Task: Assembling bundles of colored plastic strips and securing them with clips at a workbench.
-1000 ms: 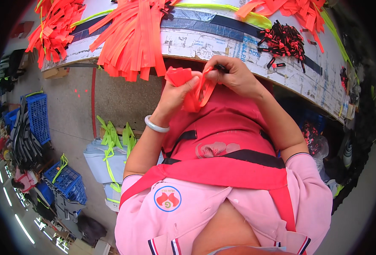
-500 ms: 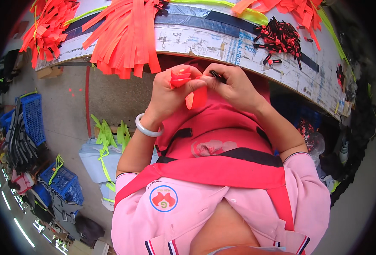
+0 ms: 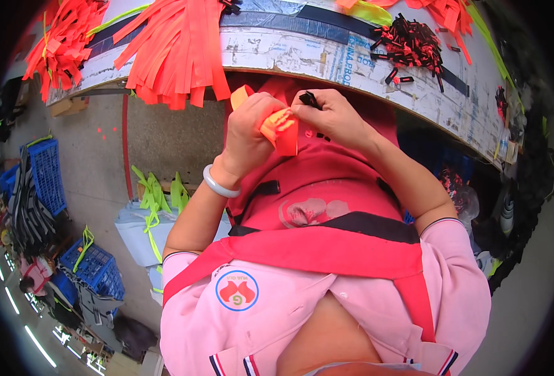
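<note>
In front of the red apron, my left hand is closed round a bundle of bright orange strips. Their folded ends bunch out by the thumb, and one loop shows above the knuckles. My right hand is close beside it, thumb and fingertips at the edge of the bundle. Small black pieces stick out between its curled fingers; their exact kind is too small to tell. Whether the right fingertips also pinch a strip is hidden.
The worktable ahead carries a fan of orange strips, another orange bundle, and a pile of small black-and-red pieces. Down left are blue crates and a pale stack with yellow-green ties.
My left hand has turned over, so the strips' folded ends now face my right fingers. The hanging loop has shifted. My right hand has moved slightly left and still holds the black pieces.
</note>
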Demonstrator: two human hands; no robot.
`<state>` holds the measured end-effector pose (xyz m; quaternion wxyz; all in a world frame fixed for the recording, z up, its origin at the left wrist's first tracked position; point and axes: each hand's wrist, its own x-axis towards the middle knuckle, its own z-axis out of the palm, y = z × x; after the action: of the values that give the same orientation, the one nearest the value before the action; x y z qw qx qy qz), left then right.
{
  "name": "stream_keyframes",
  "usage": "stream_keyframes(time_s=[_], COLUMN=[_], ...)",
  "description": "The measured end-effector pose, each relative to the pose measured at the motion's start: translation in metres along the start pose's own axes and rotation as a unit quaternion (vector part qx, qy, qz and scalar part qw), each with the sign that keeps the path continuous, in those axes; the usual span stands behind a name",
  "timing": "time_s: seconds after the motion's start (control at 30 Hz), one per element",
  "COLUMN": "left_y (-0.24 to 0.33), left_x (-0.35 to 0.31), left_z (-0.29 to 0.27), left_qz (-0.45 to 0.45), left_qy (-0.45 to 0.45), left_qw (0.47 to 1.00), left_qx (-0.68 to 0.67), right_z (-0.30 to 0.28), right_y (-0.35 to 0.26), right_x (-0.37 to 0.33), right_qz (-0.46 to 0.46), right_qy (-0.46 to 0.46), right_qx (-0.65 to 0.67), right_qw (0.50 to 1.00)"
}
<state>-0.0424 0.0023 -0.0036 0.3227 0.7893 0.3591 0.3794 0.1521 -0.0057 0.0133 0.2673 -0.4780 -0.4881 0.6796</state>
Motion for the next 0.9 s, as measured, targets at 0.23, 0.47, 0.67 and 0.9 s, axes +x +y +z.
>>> stream_keyframes(time_s=[0.23, 0.47, 0.67, 0.9], left_y=[-0.002, -0.001, 0.002, 0.000], left_x=[-0.008, -0.006, -0.011, -0.016], left_z=[0.000, 0.008, 0.010, 0.013], left_qz=[-0.296, -0.081, -0.015, -0.116], left_qy=[0.001, 0.013, 0.054, 0.039], left_qw=[0.888, 0.993, 0.998, 0.988], left_qx=[-0.352, -0.085, -0.002, -0.094], right_z=[-0.003, 0.003, 0.010, 0.008], right_y=[-0.006, 0.011, 0.017, 0.014], right_x=[-0.002, -0.001, 0.004, 0.002], right_qz=[-0.027, 0.039, 0.099, 0.060], right_qy=[-0.058, -0.016, 0.001, 0.007], right_qx=[-0.023, 0.064, 0.143, 0.077], right_qw=[0.998, 0.997, 0.985, 0.995])
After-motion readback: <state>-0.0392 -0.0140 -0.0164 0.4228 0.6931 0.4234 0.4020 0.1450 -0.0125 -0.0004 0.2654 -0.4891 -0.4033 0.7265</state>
